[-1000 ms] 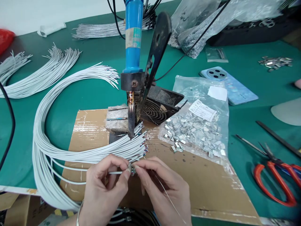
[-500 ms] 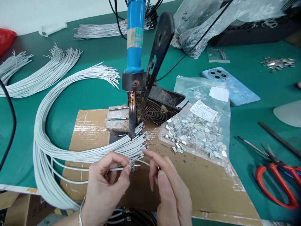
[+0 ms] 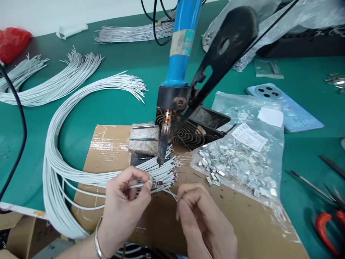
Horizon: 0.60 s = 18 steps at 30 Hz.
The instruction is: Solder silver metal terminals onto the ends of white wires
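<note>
In the head view, the blue soldering iron (image 3: 179,64) is hanging with its tip pointing down. Just below that tip, the left hand (image 3: 128,208) is pinching one white cable (image 3: 134,186) between thumb and finger, close behind its small metal end piece (image 3: 155,182). Lower and to the right of the iron's tip, the right hand (image 3: 206,219) is pinching a thin wire (image 3: 171,194). The big bunch of cables (image 3: 52,151) is curving round to the left of the iron.

The cable is looking light and bendy, with a smooth skin that may be a bit slippery. The metal end is seeming hard, but the bits poking out of it are looking easy to bend. The white skin right behind the metal is seeming the best place for holding. The thin wire is looking soft, so a gentle pinch should be doing.
</note>
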Motion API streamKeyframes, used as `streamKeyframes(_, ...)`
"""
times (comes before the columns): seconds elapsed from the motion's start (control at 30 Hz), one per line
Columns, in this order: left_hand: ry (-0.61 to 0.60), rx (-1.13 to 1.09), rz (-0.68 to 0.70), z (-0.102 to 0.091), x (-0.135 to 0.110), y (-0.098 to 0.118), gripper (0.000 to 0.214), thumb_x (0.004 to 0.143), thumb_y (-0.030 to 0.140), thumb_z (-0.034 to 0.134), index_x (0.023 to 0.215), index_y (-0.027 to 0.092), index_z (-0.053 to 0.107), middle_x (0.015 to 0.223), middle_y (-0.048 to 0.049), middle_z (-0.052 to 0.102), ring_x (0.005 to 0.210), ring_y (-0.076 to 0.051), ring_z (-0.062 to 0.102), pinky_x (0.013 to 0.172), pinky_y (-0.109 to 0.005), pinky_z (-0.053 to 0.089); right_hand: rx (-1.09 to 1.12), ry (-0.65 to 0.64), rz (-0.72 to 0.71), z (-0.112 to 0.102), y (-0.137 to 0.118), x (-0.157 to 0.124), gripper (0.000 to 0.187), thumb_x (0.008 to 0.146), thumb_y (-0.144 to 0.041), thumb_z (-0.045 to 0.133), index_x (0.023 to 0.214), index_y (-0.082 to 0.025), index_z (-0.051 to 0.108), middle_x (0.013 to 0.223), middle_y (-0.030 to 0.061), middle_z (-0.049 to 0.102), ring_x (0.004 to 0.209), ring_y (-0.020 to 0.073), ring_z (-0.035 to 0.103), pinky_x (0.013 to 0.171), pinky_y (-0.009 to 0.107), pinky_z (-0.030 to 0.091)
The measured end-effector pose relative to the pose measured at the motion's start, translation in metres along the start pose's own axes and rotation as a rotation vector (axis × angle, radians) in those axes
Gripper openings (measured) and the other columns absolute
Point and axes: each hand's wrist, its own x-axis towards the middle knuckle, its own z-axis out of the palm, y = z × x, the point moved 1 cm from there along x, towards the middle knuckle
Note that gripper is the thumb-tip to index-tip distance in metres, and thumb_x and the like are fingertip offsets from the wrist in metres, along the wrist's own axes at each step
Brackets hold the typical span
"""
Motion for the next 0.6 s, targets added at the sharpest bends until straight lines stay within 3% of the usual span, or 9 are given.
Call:
streamKeyframes(0.07,-0.004,-0.006,-0.009,0.0,0.002,0.002,0.008,0.074,0.023,0.069,0.068,0.018,0.066,0.073,-0.0046,0.068,0.058,-0.013,0.048,0.046,-0.021,0.028,0.066,0.02,-0.048,0.003,0.0,0.003,0.021,0.097,-0.017,0.054,0.076,-0.023,0.051,0.098,0.0012,0.059,0.085,0.0146,0.061,0.078,0.025,0.046)
streamKeyframes(0.17,0.005,-0.011,-0.019,0.001,0.005,0.004,0.012,0.074,0.027,0.069,0.068,0.017,0.066,0.074,-0.0061,0.067,0.058,-0.013,0.05,0.048,-0.022,0.03,0.102,0.044,-0.064,0.006,-0.002,0.006,0.02,0.091,-0.012,0.061,0.076,-0.024,0.058,0.118,0.0028,0.065,0.106,0.017,0.067,0.091,0.025,0.047)
streamKeyframes(0.4,0.039,-0.014,-0.023,0.005,0.009,0.009,0.013,0.074,0.029,0.069,0.068,0.018,0.065,0.075,-0.0058,0.065,0.06,-0.014,0.05,0.048,-0.022,0.03,0.149,0.09,0.051,0.01,-0.009,0.007,0.019,0.089,-0.014,0.066,0.074,-0.024,0.06,0.109,0.0012,0.079,0.103,0.0131,0.074,0.088,0.015,0.054)
streamKeyframes(0.6,0.036,-0.05,-0.038,0.009,0.012,0.013,0.01,0.073,0.028,0.068,0.068,0.02,0.063,0.05,0.0048,0.042,0.057,-0.016,0.049,0.049,-0.022,0.03,0.212,0.124,0.064,0.011,-0.011,0.013,0.022,0.089,-0.013,0.064,0.071,-0.025,0.058,0.106,-0.0017,0.08,0.097,0.0092,0.075,0.086,0.01,0.053)
